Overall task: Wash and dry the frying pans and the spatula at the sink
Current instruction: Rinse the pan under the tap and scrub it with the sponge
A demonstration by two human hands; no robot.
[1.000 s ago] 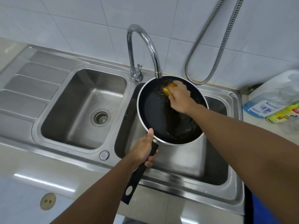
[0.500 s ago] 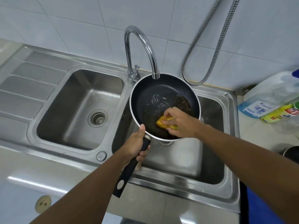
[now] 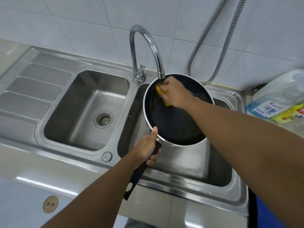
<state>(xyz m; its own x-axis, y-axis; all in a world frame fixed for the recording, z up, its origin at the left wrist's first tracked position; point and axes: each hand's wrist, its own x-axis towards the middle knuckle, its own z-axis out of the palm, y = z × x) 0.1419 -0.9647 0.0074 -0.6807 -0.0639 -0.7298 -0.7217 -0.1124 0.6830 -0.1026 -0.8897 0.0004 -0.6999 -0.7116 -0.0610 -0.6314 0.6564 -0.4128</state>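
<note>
A black frying pan [image 3: 171, 122] with a silver rim is held tilted over the right sink basin [image 3: 189, 163]. My left hand [image 3: 145, 149] grips its black handle close to the pan, thumb along the top. My right hand [image 3: 176, 93] holds a yellow sponge [image 3: 162, 92] and presses it against the pan's inner far-left wall, just under the tap spout. No water stream is visible. No spatula or second pan is in view.
A chrome gooseneck tap [image 3: 144, 51] stands between the basins. The left basin [image 3: 85, 111] has a drain strainer; a ribbed drainboard [image 3: 32, 86] lies further left. A metal hose [image 3: 217, 46] hangs on the tiled wall. Detergent bottles [image 3: 278, 101] stand at the right.
My right hand slid the sponge from the pan's near middle up to its far-left wall. The pan shifted slightly in my left hand.
</note>
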